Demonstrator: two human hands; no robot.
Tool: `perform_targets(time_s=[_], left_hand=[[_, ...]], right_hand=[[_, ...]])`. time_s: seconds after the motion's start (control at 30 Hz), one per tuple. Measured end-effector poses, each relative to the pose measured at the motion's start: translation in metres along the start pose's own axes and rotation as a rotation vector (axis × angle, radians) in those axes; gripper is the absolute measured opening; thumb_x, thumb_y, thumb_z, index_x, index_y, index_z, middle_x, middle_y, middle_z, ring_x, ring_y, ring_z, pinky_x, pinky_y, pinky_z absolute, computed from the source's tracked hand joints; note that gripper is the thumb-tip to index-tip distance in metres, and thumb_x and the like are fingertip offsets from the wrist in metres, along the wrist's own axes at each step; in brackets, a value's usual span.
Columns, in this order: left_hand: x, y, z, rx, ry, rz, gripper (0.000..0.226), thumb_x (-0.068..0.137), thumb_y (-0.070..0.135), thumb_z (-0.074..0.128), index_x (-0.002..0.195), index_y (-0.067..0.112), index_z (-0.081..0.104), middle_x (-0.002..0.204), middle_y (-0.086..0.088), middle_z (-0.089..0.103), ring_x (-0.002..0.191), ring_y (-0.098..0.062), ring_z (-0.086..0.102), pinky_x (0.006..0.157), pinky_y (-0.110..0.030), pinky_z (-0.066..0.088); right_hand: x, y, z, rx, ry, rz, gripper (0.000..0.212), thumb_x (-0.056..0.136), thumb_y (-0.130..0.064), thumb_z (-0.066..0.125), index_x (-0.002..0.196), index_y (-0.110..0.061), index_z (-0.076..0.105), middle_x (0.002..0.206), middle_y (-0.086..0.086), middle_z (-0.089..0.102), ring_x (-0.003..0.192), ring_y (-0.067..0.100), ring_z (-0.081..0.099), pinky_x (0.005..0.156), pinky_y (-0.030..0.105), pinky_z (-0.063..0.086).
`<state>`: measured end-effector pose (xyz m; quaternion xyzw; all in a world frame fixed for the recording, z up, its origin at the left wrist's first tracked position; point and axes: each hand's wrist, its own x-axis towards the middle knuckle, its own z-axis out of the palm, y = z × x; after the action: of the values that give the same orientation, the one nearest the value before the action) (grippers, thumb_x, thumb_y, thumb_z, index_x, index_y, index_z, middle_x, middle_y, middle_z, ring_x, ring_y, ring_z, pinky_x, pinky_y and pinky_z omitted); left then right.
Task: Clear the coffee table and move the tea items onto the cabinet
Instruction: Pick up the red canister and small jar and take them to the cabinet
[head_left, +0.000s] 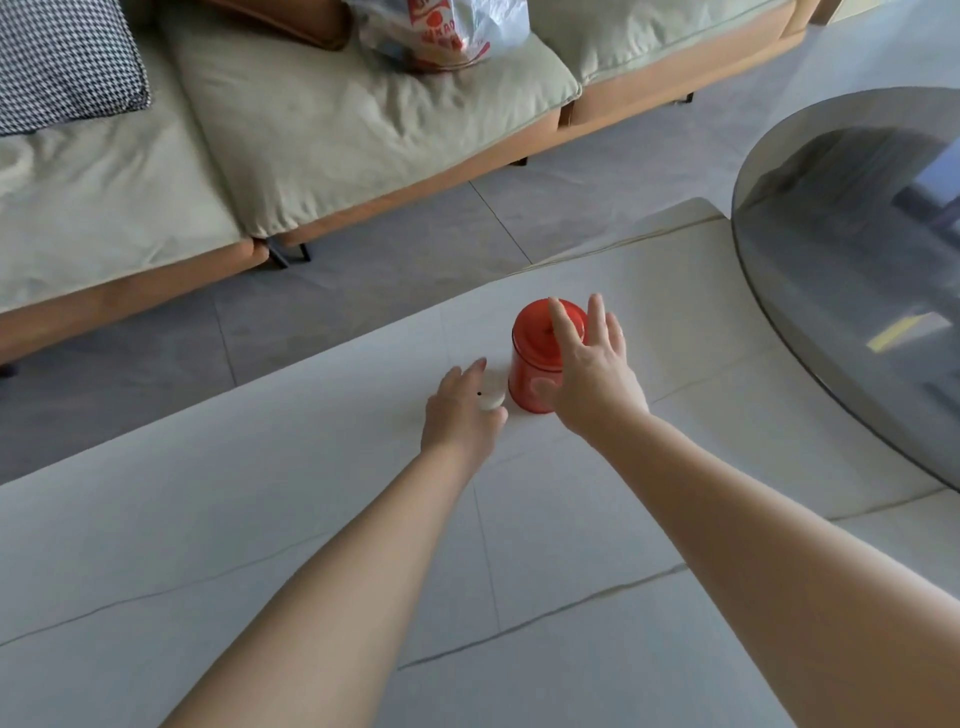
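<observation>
Red tin (535, 364) stands upright on the pale table (311, 519), centre frame. Right hand (587, 374) spread wide over it; left hand (460, 410), fingers relaxed, covers a small white object (492, 397) at the tin's 9 o'clock. Bag (441, 31) on the sofa (311, 135) at 12 o'clock: red print illegible.

A small white thing (491, 395) on the desk (260, 519) is mostly hidden under the left hand (460, 415), too covered to name. The right hand (592, 374) masks the red tin's (535, 358) right side. The bag (441, 31) on the sofa (311, 135) runs off the top edge, its print unreadable.
</observation>
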<state>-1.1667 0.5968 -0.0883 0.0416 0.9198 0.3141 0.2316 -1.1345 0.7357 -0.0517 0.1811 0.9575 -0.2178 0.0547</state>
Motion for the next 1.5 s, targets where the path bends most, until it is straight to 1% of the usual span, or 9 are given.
perform_targets(time_s=[0.07, 0.17, 0.33, 0.57, 0.7, 0.9, 1.1, 1.27, 1.5], left_hand=[[0.009, -0.002, 0.008, 0.058, -0.025, 0.017, 0.067, 0.090, 0.024, 0.053, 0.149, 0.028, 0.021, 0.157, -0.005, 0.020, 0.140, -0.028, 0.028, 0.111, -0.035, 0.030], [0.019, -0.002, 0.015, 0.131, -0.046, 0.048, 0.067, 0.092, 0.020, 0.052, 0.149, 0.029, 0.018, 0.154, -0.007, 0.024, 0.134, -0.032, 0.035, 0.108, -0.039, 0.035], [0.017, -0.005, 0.018, 0.126, 0.052, 0.068, 0.050, 0.091, 0.013, 0.052, 0.138, 0.026, 0.043, 0.128, -0.010, 0.045, 0.108, -0.029, 0.055, 0.087, -0.033, 0.045], [-0.012, -0.003, 0.015, 0.103, 0.055, 0.022, 0.058, 0.089, 0.025, 0.059, 0.142, 0.025, 0.036, 0.137, -0.005, 0.042, 0.116, -0.029, 0.053, 0.089, -0.035, 0.044], [-0.034, -0.002, 0.005, 0.136, 0.031, 0.026, 0.061, 0.087, 0.028, 0.061, 0.142, 0.021, 0.035, 0.139, -0.004, 0.041, 0.119, -0.026, 0.051, 0.091, -0.032, 0.042], [-0.098, -0.005, -0.001, 0.130, -0.080, 0.034, 0.059, 0.086, 0.034, 0.063, 0.138, 0.021, 0.041, 0.136, -0.002, 0.044, 0.119, -0.022, 0.051, 0.092, -0.028, 0.042], [-0.166, 0.003, -0.013, 0.101, -0.151, 0.057, 0.062, 0.084, 0.035, 0.063, 0.140, 0.023, 0.040, 0.136, -0.002, 0.046, 0.121, -0.019, 0.050, 0.093, -0.026, 0.040], [-0.240, 0.010, -0.029, 0.092, -0.212, 0.103, 0.066, 0.082, 0.037, 0.064, 0.140, 0.021, 0.037, 0.139, -0.001, 0.046, 0.125, -0.018, 0.047, 0.096, -0.027, 0.039], [-0.349, 0.019, -0.026, 0.204, -0.347, 0.316, 0.053, 0.077, 0.033, 0.067, 0.126, 0.021, 0.051, 0.126, -0.001, 0.053, 0.111, -0.021, 0.054, 0.086, -0.028, 0.043]], right_hand=[[0.008, 0.005, 0.006, 0.004, -0.023, -0.019, 0.078, 0.086, -0.030, 0.056, 0.144, -0.043, 0.005, 0.157, 0.001, -0.012, 0.144, 0.027, -0.010, 0.101, 0.049, 0.039], [0.015, 0.012, 0.011, 0.062, -0.008, -0.025, 0.068, 0.088, -0.029, 0.052, 0.141, -0.045, 0.013, 0.156, 0.001, 0.001, 0.144, 0.027, -0.004, 0.101, 0.049, 0.041], [0.014, 0.012, 0.012, 0.165, 0.061, -0.020, 0.063, 0.083, -0.019, 0.059, 0.135, -0.037, 0.029, 0.145, 0.008, 0.019, 0.130, 0.033, 0.031, 0.081, 0.043, 0.050], [-0.014, 0.024, 0.004, 0.243, 0.085, 0.012, 0.062, 0.079, -0.029, 0.064, 0.133, -0.038, 0.036, 0.147, 0.010, 0.023, 0.129, 0.032, 0.030, 0.089, 0.039, 0.042], [-0.045, 0.029, -0.013, 0.328, 0.134, 0.043, 0.062, 0.075, -0.038, 0.067, 0.131, -0.035, 0.041, 0.134, 0.004, 0.040, 0.121, 0.027, 0.035, 0.087, 0.034, 0.037], [-0.123, 0.037, -0.037, 0.394, 0.168, 0.121, 0.067, 0.066, -0.048, 0.062, 0.129, -0.037, 0.042, 0.133, -0.001, 0.039, 0.122, 0.023, 0.034, 0.085, 0.031, 0.034], [-0.215, 0.044, -0.049, 0.442, 0.271, 0.248, 0.068, 0.069, -0.022, 0.078, 0.128, -0.033, 0.047, 0.125, 0.004, 0.044, 0.113, 0.027, 0.043, 0.089, 0.039, 0.044], [-0.322, 0.034, -0.058, 0.454, 0.385, 0.408, 0.070, 0.068, -0.024, 0.080, 0.128, -0.035, 0.045, 0.124, 0.005, 0.044, 0.111, 0.029, 0.045, 0.091, 0.048, 0.047], [-0.471, 0.010, -0.071, 0.443, 0.537, 0.606, 0.068, 0.066, -0.018, 0.080, 0.128, -0.022, 0.051, 0.126, 0.012, 0.047, 0.113, 0.032, 0.045, 0.091, 0.033, 0.037]])
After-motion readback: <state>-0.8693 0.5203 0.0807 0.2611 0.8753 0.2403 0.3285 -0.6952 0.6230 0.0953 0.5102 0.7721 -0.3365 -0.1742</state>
